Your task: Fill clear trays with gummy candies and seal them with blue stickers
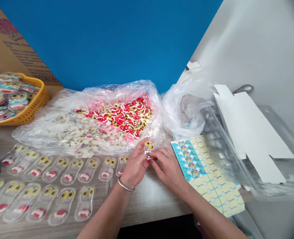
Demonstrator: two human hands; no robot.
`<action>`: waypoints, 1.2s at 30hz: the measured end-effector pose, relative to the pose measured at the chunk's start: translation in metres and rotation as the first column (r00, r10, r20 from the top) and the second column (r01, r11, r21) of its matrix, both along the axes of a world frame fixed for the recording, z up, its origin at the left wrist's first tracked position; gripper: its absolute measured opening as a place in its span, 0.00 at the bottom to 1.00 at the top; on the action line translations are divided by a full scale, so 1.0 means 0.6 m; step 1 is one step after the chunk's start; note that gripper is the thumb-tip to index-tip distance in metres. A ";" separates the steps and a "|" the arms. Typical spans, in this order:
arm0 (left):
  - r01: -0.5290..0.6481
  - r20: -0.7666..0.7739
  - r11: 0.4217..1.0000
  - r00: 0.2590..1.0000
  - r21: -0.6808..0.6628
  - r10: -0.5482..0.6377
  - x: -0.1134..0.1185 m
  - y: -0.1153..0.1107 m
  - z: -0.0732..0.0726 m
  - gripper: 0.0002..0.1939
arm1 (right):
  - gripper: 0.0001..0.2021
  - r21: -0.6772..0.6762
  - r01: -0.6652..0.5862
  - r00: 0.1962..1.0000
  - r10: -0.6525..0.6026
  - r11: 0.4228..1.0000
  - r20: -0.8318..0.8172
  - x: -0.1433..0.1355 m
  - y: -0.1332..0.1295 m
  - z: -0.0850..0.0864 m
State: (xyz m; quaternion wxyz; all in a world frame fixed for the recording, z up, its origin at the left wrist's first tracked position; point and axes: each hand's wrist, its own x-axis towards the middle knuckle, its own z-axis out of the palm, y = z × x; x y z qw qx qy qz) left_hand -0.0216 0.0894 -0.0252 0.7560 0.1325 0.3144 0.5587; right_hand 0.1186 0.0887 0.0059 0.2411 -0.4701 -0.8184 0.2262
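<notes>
My left hand (134,167), a metal bangle at its wrist, holds a small clear plastic blister shell (149,151) upright, fingers closed around its side. Two yellow eye-shaped gummies (149,145) sit in the shell's upper end. At its lower end, the fingertips of my right hand (168,166) are pinched on a red-and-white mouth-shaped gummy (148,159), which they mostly hide. Just beyond both hands lies an open clear bag (122,116) full of loose red, white and yellow gummies. To the left, filled shells (85,203) lie in two rows on the table.
A yellow basket (35,108) of packed shells stands at far left, before a cardboard box (25,46). Printed sticker sheets (211,186) lie right of my hands. Beyond them are a clear plastic tray (226,142), white card (256,126) and a crumpled bag (184,109). A blue panel (112,39) rises behind.
</notes>
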 end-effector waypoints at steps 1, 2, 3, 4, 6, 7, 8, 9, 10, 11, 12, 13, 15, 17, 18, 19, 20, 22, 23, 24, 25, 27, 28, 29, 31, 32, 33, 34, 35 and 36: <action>0.000 0.002 1.000 1.000 0.001 0.000 0.000 -0.001 -0.001 0.30 | 0.10 -0.001 0.014 0.999 -0.014 1.000 0.030 0.000 0.000 -0.001; -0.005 0.006 1.000 1.000 -0.001 0.005 0.001 -0.001 -0.002 0.30 | 0.09 -0.001 0.024 0.998 -0.024 1.000 0.059 -0.001 0.000 -0.002; -0.011 0.014 1.000 1.000 -0.002 0.011 0.001 -0.002 -0.003 0.30 | 0.07 0.007 0.033 0.996 -0.034 0.999 0.086 -0.001 -0.001 -0.004; -0.013 0.023 1.000 1.000 -0.001 0.013 0.001 -0.003 -0.003 0.30 | 0.06 0.020 0.043 0.993 -0.045 0.999 0.111 -0.003 -0.001 -0.005; -0.010 0.036 1.000 0.999 0.007 0.009 0.002 -0.004 -0.002 0.30 | 0.04 0.064 0.066 0.986 -0.075 0.996 0.152 -0.005 -0.001 -0.009; -0.005 0.036 1.000 0.999 0.010 0.005 0.002 -0.005 -0.001 0.31 | 0.04 0.087 0.081 0.982 -0.094 0.993 0.163 -0.006 0.000 -0.010; -0.001 0.031 1.000 1.000 0.008 0.000 0.003 -0.005 0.000 0.31 | 0.03 0.104 0.094 0.980 -0.110 0.990 0.163 -0.007 0.000 -0.011; 0.003 0.022 1.000 1.000 0.003 -0.003 0.004 -0.005 0.001 0.31 | 0.04 0.110 0.102 0.981 -0.118 0.989 0.157 -0.008 0.001 -0.011; 0.004 0.011 1.000 1.000 -0.005 -0.004 0.004 -0.005 0.001 0.31 | 0.04 0.103 0.098 0.983 -0.113 0.990 0.144 -0.008 0.002 -0.011; 0.004 0.000 1.000 1.000 -0.013 -0.004 0.005 -0.005 0.001 0.31 | 0.04 0.086 0.089 0.987 -0.099 0.992 0.124 -0.008 0.004 -0.010; 0.005 -0.006 1.000 1.000 -0.018 -0.005 0.006 -0.005 0.000 0.31 | 0.05 0.060 0.076 0.992 -0.081 0.995 0.097 -0.008 0.005 -0.010; 0.009 -0.008 1.000 1.000 -0.017 -0.009 0.006 -0.006 0.000 0.31 | 0.06 0.030 0.061 0.996 -0.063 0.998 0.069 -0.007 0.006 -0.009; 0.018 -0.004 1.000 1.000 -0.005 -0.018 0.007 -0.007 -0.002 0.32 | 0.07 -0.029 0.048 0.999 -0.048 0.998 0.017 -0.007 0.009 -0.009; 0.018 -0.016 1.000 1.000 -0.002 -0.018 0.008 -0.008 -0.002 0.32 | 0.08 -0.079 0.058 0.998 -0.060 0.995 -0.025 -0.006 0.011 -0.011; 0.014 -0.030 1.000 0.999 -0.006 -0.014 0.008 -0.009 -0.002 0.32 | 0.08 -0.099 0.064 0.997 -0.069 0.993 -0.046 -0.005 0.012 -0.013; 0.008 -0.046 1.000 0.999 -0.012 -0.008 0.008 -0.009 -0.002 0.31 | 0.08 -0.116 0.070 0.994 -0.078 0.991 -0.070 -0.003 0.013 -0.014; 0.002 -0.060 1.000 0.998 -0.018 -0.003 0.008 -0.009 -0.002 0.31 | 0.07 -0.132 0.071 0.992 -0.085 0.989 -0.098 -0.002 0.014 -0.016; -0.003 -0.068 1.000 0.998 -0.024 0.002 0.008 -0.008 -0.001 0.30 | 0.06 -0.146 0.077 0.985 -0.099 0.986 -0.144 0.003 0.017 -0.019; -0.003 -0.066 1.000 0.998 -0.024 0.001 0.008 -0.008 -0.001 0.30 | 0.06 -0.136 0.093 0.982 -0.113 0.986 -0.152 0.006 0.019 -0.020; -0.002 -0.062 1.000 0.998 -0.021 0.001 0.007 -0.007 -0.001 0.30 | 0.06 -0.115 0.117 0.980 -0.133 0.987 -0.149 0.008 0.022 -0.021; 0.000 -0.058 1.000 0.998 -0.014 -0.001 0.007 -0.007 -0.001 0.30 | 0.06 -0.084 0.145 0.979 -0.156 0.986 -0.134 0.010 0.025 -0.021; 0.009 -0.054 1.000 0.999 0.003 -0.009 0.006 -0.006 -0.001 0.30 | 0.06 -0.018 0.192 0.978 -0.193 0.981 -0.080 0.010 0.030 -0.021; 0.016 -0.055 1.000 0.998 0.009 -0.015 0.006 -0.006 -0.001 0.30 | 0.07 0.008 0.203 0.978 -0.203 0.979 -0.043 0.010 0.033 -0.021; 0.022 -0.059 1.000 0.998 0.008 -0.022 0.006 -0.006 -0.001 0.29 | 0.07 0.029 0.208 0.978 -0.208 0.978 -0.002 0.008 0.035 -0.021; 0.030 -0.070 1.000 0.997 -0.002 -0.030 0.007 -0.007 0.000 0.27 | 0.06 0.069 0.217 0.972 -0.222 0.974 0.078 0.003 0.038 -0.021; 0.028 -0.076 1.000 0.997 -0.006 -0.029 0.008 -0.007 0.000 0.25 | 0.06 0.091 0.225 0.966 -0.234 0.970 0.110 0.000 0.039 -0.022; 0.025 -0.080 1.000 0.996 -0.007 -0.026 0.009 -0.008 0.000 0.24 | 0.05 0.112 0.236 0.958 -0.250 0.965 0.137 -0.003 0.039 -0.022; 0.022 -0.083 1.000 0.996 -0.008 -0.023 0.009 -0.008 0.000 0.24 | 0.05 0.131 0.248 0.950 -0.267 0.960 0.158 -0.006 0.039 -0.023; 0.019 -0.085 1.000 0.996 -0.008 -0.019 0.010 -0.008 0.000 0.23 | 0.05 0.147 0.260 0.943 -0.284 0.954 0.172 -0.010 0.039 -0.023; 0.016 -0.089 1.000 0.996 -0.011 -0.017 0.011 -0.008 0.001 0.23 | 0.04 0.157 0.267 0.939 -0.293 0.951 0.179 -0.013 0.038 -0.023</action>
